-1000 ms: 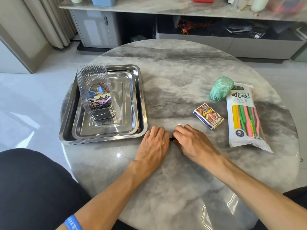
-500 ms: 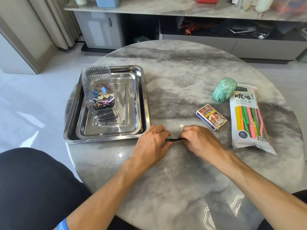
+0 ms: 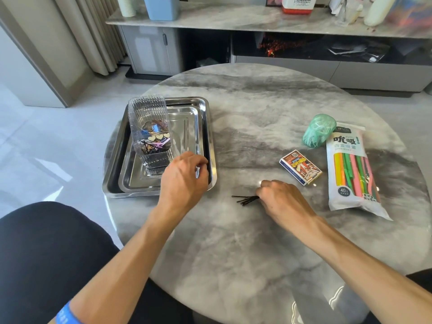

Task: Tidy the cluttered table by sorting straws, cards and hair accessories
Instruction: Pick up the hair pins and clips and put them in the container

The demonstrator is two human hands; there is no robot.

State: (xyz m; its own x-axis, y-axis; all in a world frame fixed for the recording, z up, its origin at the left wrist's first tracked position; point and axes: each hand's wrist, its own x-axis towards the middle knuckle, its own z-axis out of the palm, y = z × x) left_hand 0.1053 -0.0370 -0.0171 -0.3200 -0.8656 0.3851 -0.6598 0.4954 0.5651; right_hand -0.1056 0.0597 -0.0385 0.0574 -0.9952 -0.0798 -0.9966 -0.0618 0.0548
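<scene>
My right hand rests on the marble table, pinching one end of a small bundle of black hairpins that fans out to the left. My left hand hovers over the near right corner of the steel tray, fingers curled, with what looks like a thin hairpin between its fingertips. A clear ribbed container holding hair clips and pins stands in the tray. A card box, a bag of coloured straws and a green wrapped bundle lie at the right.
A smaller steel tray nests inside the big one. Beyond the round table stands a low marble-topped cabinet with bottles and boxes on it. My dark-clothed knee is at the lower left, beside the table edge.
My hands were together at the hairpins. The left hand has pulled away up and left to the tray corner. The right hand stays at the bundle, which now shows on the table.
</scene>
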